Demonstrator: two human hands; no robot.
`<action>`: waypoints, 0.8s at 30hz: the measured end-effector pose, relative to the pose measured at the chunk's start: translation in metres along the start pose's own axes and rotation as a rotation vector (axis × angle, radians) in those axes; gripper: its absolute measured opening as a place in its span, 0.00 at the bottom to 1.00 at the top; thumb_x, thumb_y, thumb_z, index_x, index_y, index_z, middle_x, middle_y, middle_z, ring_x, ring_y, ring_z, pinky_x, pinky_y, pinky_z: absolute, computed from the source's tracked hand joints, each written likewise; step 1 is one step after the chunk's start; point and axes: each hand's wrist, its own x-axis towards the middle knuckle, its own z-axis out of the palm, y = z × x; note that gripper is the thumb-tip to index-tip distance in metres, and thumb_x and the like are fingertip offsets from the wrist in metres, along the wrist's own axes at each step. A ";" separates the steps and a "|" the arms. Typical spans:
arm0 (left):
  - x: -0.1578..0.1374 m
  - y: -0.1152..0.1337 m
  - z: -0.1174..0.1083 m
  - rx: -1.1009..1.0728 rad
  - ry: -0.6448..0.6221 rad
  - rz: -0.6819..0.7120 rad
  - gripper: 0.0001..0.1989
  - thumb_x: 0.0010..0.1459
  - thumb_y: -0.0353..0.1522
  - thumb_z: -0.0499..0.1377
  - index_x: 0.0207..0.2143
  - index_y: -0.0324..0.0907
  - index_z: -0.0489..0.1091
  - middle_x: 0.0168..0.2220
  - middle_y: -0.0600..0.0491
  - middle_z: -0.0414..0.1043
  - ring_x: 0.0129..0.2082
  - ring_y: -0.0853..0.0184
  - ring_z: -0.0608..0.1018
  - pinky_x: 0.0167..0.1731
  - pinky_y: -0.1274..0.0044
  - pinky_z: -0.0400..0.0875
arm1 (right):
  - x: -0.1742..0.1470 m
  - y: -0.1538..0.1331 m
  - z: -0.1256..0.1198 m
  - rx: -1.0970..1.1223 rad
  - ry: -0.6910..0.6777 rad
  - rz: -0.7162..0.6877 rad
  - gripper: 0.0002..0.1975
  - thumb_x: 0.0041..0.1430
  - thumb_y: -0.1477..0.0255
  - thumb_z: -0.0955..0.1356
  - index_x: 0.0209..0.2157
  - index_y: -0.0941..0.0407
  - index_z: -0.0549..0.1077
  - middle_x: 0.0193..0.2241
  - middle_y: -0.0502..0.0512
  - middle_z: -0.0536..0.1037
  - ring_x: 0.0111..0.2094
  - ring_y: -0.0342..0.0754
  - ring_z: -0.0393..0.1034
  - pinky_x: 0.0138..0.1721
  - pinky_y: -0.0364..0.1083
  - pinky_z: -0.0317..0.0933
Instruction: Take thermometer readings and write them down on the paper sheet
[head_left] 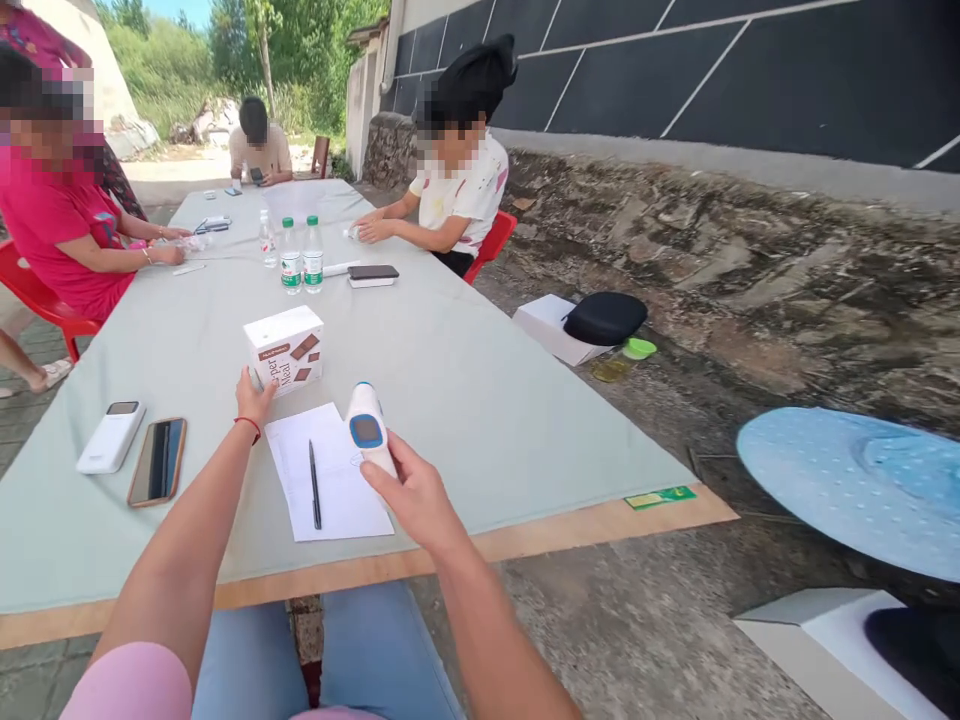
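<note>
My right hand [409, 492] is closed round a white infrared thermometer [369, 425] with a blue-rimmed screen, held above the table's near side. Out to the left, my left hand [256, 402] grips the lower front corner of a white box [289, 345] with brown chocolate pictures; the box stands upright on the table. Between my arms lies a sheet of white paper [341, 515], with a black pen [314, 485] across it. Left of my forearm rest a phone [157, 460] in a brown case and a white power bank [111, 438].
Beyond the box stand green-capped water bottles [291, 262]. A dark phone on a white box [373, 275] lies right of them. Several people sit around the grey-green table [525, 450]. On the ground at right are a black case [606, 318] and a light blue hat [847, 480].
</note>
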 end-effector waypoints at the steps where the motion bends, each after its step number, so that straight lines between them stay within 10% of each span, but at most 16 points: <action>1: -0.007 -0.001 -0.005 0.017 0.017 -0.021 0.26 0.44 0.32 0.69 0.46 0.41 0.66 0.48 0.45 0.67 0.53 0.56 0.68 0.54 0.67 0.62 | 0.006 0.018 -0.002 -0.151 0.024 0.021 0.25 0.53 0.61 0.69 0.52 0.53 0.71 0.44 0.56 0.75 0.45 0.53 0.68 0.45 0.49 0.63; 8: -0.099 0.008 -0.048 0.020 -0.100 -0.089 0.11 0.48 0.35 0.64 0.35 0.41 0.71 0.27 0.56 0.66 0.26 0.69 0.68 0.31 0.75 0.66 | 0.026 0.098 -0.013 -0.977 0.025 0.058 0.22 0.55 0.72 0.68 0.52 0.59 0.70 0.47 0.66 0.73 0.49 0.60 0.66 0.48 0.54 0.58; 13: -0.149 0.021 -0.067 -0.018 -0.156 -0.084 0.11 0.50 0.39 0.63 0.34 0.42 0.71 0.24 0.57 0.63 0.23 0.71 0.64 0.26 0.77 0.62 | 0.023 0.085 0.031 -0.912 0.008 -0.132 0.12 0.60 0.69 0.66 0.45 0.57 0.71 0.44 0.63 0.75 0.46 0.57 0.68 0.45 0.51 0.59; 18: -0.165 0.023 -0.068 -0.024 -0.152 -0.130 0.13 0.49 0.39 0.62 0.36 0.42 0.71 0.26 0.55 0.65 0.25 0.69 0.66 0.28 0.76 0.63 | 0.018 0.074 0.086 -0.955 -0.183 0.082 0.14 0.59 0.71 0.68 0.47 0.56 0.70 0.34 0.57 0.77 0.36 0.52 0.72 0.36 0.46 0.57; 24: -0.175 0.018 -0.082 0.051 -0.232 -0.030 0.13 0.51 0.37 0.60 0.40 0.42 0.72 0.31 0.52 0.71 0.30 0.68 0.72 0.33 0.75 0.69 | 0.027 0.067 0.031 -0.953 -0.007 0.102 0.12 0.61 0.73 0.59 0.41 0.56 0.72 0.38 0.57 0.76 0.39 0.52 0.70 0.36 0.45 0.57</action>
